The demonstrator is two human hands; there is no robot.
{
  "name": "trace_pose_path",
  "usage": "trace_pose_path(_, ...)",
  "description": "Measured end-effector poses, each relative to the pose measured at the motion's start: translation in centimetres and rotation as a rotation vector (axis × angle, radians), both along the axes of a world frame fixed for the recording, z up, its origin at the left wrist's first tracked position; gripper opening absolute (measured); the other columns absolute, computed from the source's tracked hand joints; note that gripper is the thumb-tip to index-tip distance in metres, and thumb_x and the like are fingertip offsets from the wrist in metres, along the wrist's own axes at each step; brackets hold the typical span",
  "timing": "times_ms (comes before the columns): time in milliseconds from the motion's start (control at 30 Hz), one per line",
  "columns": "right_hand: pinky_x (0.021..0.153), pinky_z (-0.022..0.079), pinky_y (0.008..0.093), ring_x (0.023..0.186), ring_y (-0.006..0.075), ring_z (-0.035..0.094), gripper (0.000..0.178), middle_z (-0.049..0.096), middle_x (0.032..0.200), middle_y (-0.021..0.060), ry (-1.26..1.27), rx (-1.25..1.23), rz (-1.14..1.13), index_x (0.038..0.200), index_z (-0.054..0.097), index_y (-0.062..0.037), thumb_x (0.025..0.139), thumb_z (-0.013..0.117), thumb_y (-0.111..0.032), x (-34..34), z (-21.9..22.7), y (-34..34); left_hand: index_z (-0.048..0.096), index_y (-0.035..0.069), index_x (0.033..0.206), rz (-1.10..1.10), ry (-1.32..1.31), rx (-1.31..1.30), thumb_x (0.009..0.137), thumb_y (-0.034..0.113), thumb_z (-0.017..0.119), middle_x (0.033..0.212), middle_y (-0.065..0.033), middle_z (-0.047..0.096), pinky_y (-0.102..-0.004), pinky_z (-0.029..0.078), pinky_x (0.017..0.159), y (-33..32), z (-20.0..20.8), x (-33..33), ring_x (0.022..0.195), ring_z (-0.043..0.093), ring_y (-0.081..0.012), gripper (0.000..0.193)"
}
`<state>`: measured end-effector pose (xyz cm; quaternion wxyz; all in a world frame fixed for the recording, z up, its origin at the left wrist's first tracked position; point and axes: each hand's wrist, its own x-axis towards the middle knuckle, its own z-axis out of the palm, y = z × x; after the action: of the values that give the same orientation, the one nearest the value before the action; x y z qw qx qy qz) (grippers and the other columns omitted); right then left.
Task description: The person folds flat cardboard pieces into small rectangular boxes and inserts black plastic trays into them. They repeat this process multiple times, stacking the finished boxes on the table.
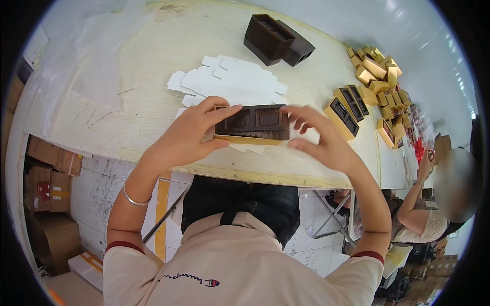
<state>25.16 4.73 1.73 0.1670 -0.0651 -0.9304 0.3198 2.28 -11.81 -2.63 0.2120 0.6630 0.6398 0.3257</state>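
Just in front of me, over the near part of the table, is a shallow gold box with a dark brown plastic tray (258, 120) sitting tilted in its opening. The box's gold front side (250, 140) shows below the tray. My left hand (191, 133) grips the left end, thumb along the front side and fingers over the tray's far edge. At the right end my right hand (324, 133) has its fingers apart and slightly blurred. Its index fingertip is at the tray's far right corner, its thumb near the box's front right corner.
Flat white cartons (235, 81) lie behind the box. Stacked brown trays (270, 38) stand farther back. Gold boxes with dark trays (342, 118) sit to the right, before a pile of gold boxes (375, 66). Clear plastic film (97, 76) covers the left. A co-worker (421, 219) sits at right.
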Motion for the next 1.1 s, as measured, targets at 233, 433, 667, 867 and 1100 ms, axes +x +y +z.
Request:
trace_pose_path(233,0.070,0.049,0.0322,0.076,0.0230,0.060,0.037,0.065,0.092,0.0122,-0.217,-0.004,0.035,0.114,0.062,-0.0017,0.079,0.071,-0.010,-2.4,-1.1,0.2,0.047,0.010,0.135,0.061,-0.039,0.053,0.075,0.008,0.073,0.136,-0.0106,0.042,-0.0366,0.044,0.096,1.2,-0.8,0.7,0.118,0.049,-0.0297,0.065)
trace_pose_path(433,0.069,0.049,0.0368,0.078,0.0273,0.059,0.030,0.060,0.083,0.0123,-0.135,0.266,0.193,0.105,0.065,-0.0015,0.076,0.070,-0.005,-3.0,0.1,2.2,0.048,0.013,0.133,0.046,0.026,0.007,0.076,0.015,0.075,0.134,-0.0078,0.044,-0.0375,0.045,0.093,2.1,-0.3,-0.4,0.116,0.052,-0.0293,0.063)
trace_pose_path(667,0.072,0.049,0.0350,0.082,0.0247,0.058,0.021,0.057,0.080,0.0083,-0.036,0.605,0.286,0.095,0.069,-0.0046,0.078,0.069,-0.017,-3.9,-1.3,1.6,0.050,0.017,0.133,-0.045,0.047,0.105,0.074,0.017,0.076,0.138,-0.0078,0.042,-0.0380,0.046,0.093,2.5,-1.4,-1.4,0.116,0.052,-0.0300,0.065)
trace_pose_path(867,0.091,0.044,0.0383,0.109,0.0294,0.052,0.056,0.052,0.122,0.0170,-0.141,0.767,0.168,0.114,0.063,0.0016,0.082,0.060,-0.045,-2.8,-0.5,-0.5,0.050,0.016,0.135,0.005,0.055,0.022,0.075,0.020,0.076,0.143,-0.0094,0.039,-0.0392,0.042,0.100,2.3,-0.8,-1.1,0.125,0.045,-0.0315,0.066)
trace_pose_path(1100,0.110,0.027,0.0449,0.135,0.0363,0.032,0.076,0.039,0.140,0.0251,-0.015,0.677,0.004,0.128,0.048,0.0084,0.087,0.048,-0.056,-1.2,-5.9,-3.5,0.045,0.011,0.138,0.041,0.401,0.141,0.077,0.013,0.071,0.147,-0.0104,0.035,-0.0390,0.033,0.109,1.9,-1.4,0.2,0.134,0.035,-0.0321,0.067)
